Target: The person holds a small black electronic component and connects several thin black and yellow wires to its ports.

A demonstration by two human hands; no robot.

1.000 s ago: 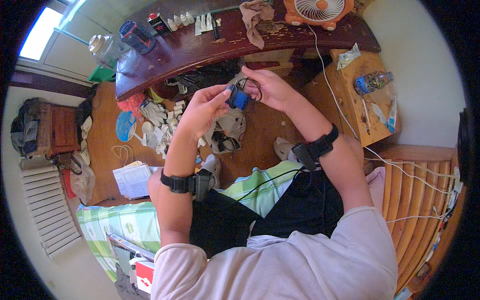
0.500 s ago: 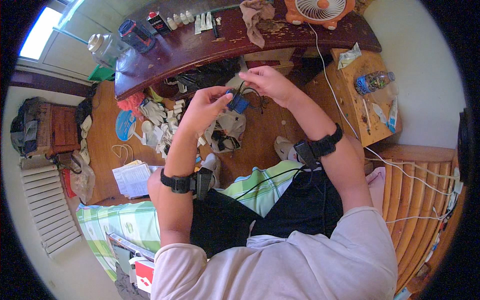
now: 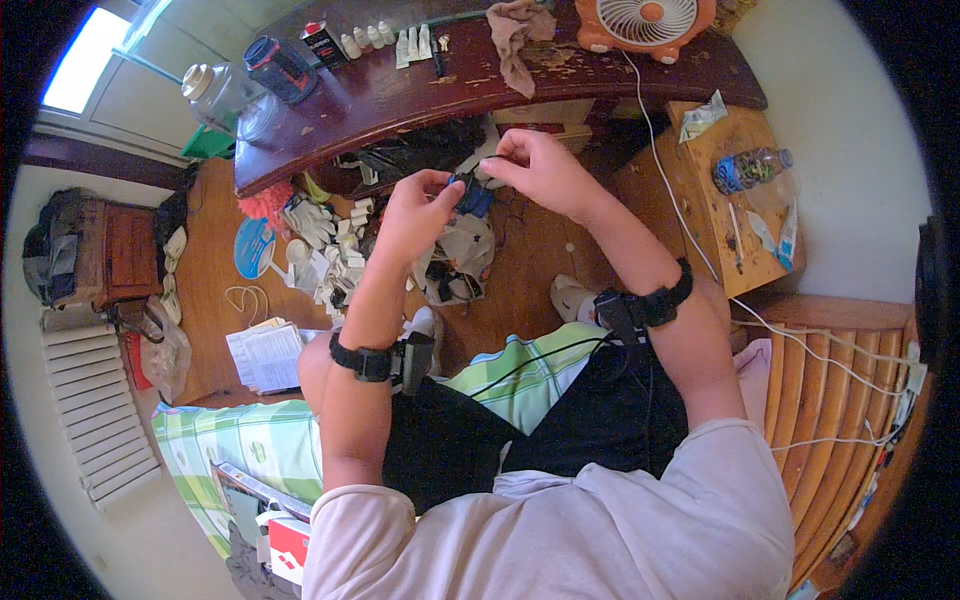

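Note:
Between thumb and fingers, my left hand grips a small blue object with a black cord on it; its exact kind is too small to tell. My right hand is closed in a pinch just to the right and slightly higher, on a thin black cord near the blue object. Both hands are raised in front of the dark red table's near edge, above the floor. Part of the cord is hidden by the fingers and lost against the dark background.
On the worn dark red table stand a clear jar, a dark jar, small white bottles, a cloth and an orange fan. White scraps and papers litter the floor. A plastic bottle lies on the wooden stand.
My right hand's fingertips have come slightly lower and closer to the blue object, which has turned a little in my left hand. The cord's loops hang less visibly below.

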